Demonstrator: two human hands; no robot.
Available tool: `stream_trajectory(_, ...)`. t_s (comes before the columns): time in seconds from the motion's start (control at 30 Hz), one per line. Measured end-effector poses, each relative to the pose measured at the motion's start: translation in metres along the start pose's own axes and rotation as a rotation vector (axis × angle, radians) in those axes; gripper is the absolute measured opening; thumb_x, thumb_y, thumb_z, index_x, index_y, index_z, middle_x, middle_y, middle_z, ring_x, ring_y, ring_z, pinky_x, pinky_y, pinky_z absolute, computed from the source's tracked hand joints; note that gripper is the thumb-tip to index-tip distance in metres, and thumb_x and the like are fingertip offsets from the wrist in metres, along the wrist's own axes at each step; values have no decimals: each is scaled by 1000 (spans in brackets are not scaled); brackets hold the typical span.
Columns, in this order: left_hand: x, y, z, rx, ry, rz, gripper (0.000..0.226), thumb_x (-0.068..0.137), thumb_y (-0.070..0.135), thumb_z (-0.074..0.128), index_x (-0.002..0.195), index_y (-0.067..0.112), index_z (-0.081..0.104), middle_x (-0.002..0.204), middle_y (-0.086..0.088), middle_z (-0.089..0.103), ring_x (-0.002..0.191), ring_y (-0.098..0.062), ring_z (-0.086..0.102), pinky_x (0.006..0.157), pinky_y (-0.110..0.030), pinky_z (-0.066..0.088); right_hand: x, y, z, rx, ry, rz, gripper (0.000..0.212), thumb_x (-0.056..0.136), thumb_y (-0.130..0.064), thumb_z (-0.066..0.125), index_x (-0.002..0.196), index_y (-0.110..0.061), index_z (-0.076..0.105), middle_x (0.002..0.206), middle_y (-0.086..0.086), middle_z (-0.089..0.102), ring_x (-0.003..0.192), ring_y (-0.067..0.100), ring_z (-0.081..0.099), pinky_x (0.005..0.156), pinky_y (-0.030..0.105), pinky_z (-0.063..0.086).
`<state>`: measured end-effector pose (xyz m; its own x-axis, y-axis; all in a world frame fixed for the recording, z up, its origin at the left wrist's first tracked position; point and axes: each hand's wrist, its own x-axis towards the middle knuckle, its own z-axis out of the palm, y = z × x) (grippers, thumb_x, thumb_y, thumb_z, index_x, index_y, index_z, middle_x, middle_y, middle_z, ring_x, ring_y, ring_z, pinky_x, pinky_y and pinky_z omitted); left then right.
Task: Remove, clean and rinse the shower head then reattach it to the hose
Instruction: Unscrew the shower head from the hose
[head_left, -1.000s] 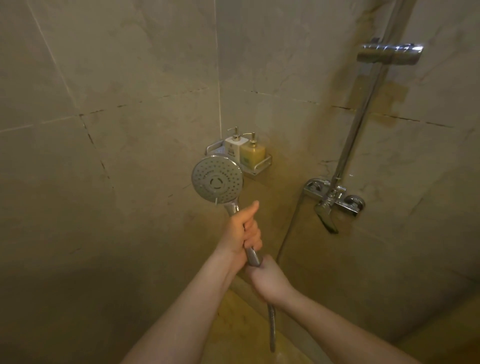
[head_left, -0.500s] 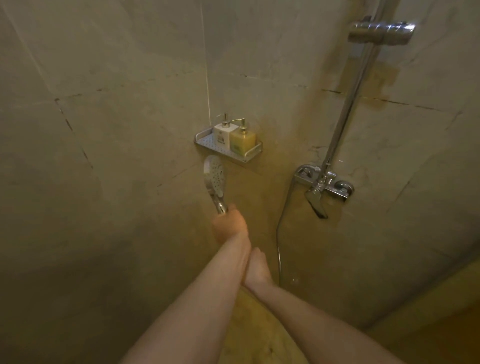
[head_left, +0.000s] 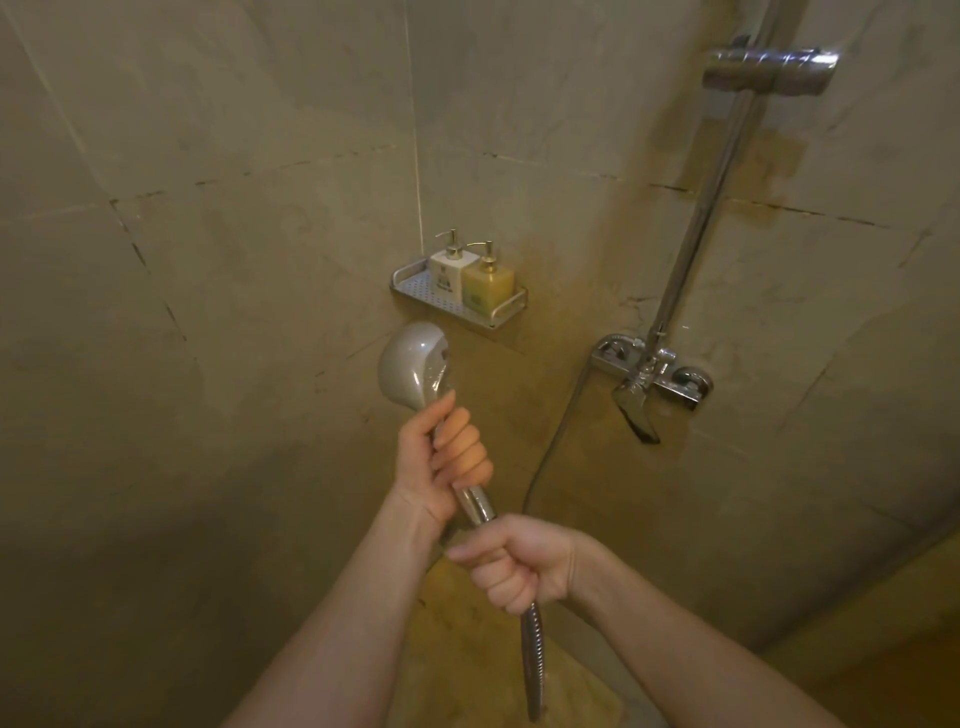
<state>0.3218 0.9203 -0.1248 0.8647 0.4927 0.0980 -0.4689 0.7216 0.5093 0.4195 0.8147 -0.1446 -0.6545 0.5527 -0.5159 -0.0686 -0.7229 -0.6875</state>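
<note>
The chrome shower head (head_left: 413, 364) is held upright in front of the tiled corner, its back turned to me and its spray face pointing away. My left hand (head_left: 441, 457) is wrapped around its handle just below the head. My right hand (head_left: 511, 564) is closed around the joint where the handle meets the ribbed metal hose (head_left: 534, 660), which hangs down from my fist. A thinner stretch of hose (head_left: 553, 447) runs up the wall to the mixer tap (head_left: 649, 374). The joint itself is hidden inside my right fist.
A metal corner shelf (head_left: 506, 312) carries a white pump bottle (head_left: 449, 270) and a yellow pump bottle (head_left: 488, 283). A chrome riser rail (head_left: 701, 218) climbs from the tap to a holder bracket (head_left: 769, 70). Stained beige tiles surround everything.
The shower head has turned from spray face toward me, through edge-on, to its back facing me. Both hands have come nearer, and my right hand's grip at the hose joint shows clearly.
</note>
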Motion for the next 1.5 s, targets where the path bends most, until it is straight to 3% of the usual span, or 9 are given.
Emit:
stream_trajectory(0.1, 2, 2, 8, 129, 262, -32, 54, 93, 28, 56, 44, 22, 33, 33, 7, 19, 26, -11, 15, 35, -18, 13, 1, 2, -2, -8, 165, -31, 49, 100, -24, 44, 60, -25, 17, 42, -12, 20, 34, 4, 11, 31, 12, 11)
stream_trajectory(0.3, 16, -15, 22, 316, 1025, 213, 40, 94, 15, 56, 61, 20, 35, 40, 4, 26, 28, -11, 23, 35, -19, 20, 6, 5, 6, -401, 810, -117, 30, 89, -13, 54, 63, -20, 41, 51, 2, 36, 36, 12, 30, 38, 19, 25)
stream_trajectory(0.47, 23, -23, 21, 465, 1420, 292, 28, 89, 15, 54, 61, 13, 53, 66, -10, 61, 61, -35, 63, 59, -44, 58, 24, 12, 3, -768, 1218, -70, 23, 88, -12, 49, 90, 4, 66, 100, 26, 69, 92, 41, 67, 67, 38, 47)
stream_trajectory(0.67, 17, -18, 18, 292, 1045, 141, 30, 91, 15, 59, 65, 17, 44, 45, 3, 38, 31, -12, 36, 45, -24, 36, 4, 0, 7, -719, 1094, -97, 25, 86, -11, 52, 62, -13, 48, 63, 9, 50, 55, 21, 43, 41, 27, 28)
stream_trajectory(0.77, 11, -13, 10, 157, 877, 85, 35, 90, 17, 58, 63, 23, 38, 43, 8, 34, 32, -8, 35, 41, -20, 33, -1, 2, 20, -362, 919, -146, 27, 85, -12, 55, 64, -20, 41, 51, 0, 38, 34, 11, 31, 38, 19, 21)
stream_trajectory(0.97, -7, -9, 6, -44, 333, -13, 26, 76, 36, 70, 73, 11, 64, 43, 8, 37, 32, -6, 37, 36, -20, 35, -7, 5, 24, 18, 378, -98, 53, 98, -22, 49, 48, -26, 29, 41, -11, 19, 31, 1, 13, 30, 13, 9)
stream_trajectory(1.1, -7, -6, 14, -137, -102, -102, 38, 95, 37, 61, 74, 6, 63, 40, 6, 33, 32, -11, 34, 41, -23, 40, -8, 4, 26, 86, 89, -111, 52, 101, -27, 38, 50, -26, 25, 45, -11, 13, 36, 5, 8, 31, 13, 12)
stream_trajectory(1.23, -1, 0, 32, 112, 94, -145, 54, 97, 36, 53, 47, 19, 41, 35, 7, 19, 25, -10, 20, 33, -16, 23, -11, 3, 25, 80, 152, -164, 54, 99, -24, 42, 46, -24, 31, 43, -11, 15, 36, 5, 9, 33, 15, 8)
stream_trajectory(1.5, 6, -25, 65, 441, 846, 162, 48, 96, 21, 58, 57, 23, 30, 40, 5, 22, 29, -12, 19, 38, -18, 18, -7, 9, 35, -297, 858, -348, 38, 84, -5, 49, 55, -24, 35, 49, -1, 28, 39, 12, 24, 42, 21, 15)
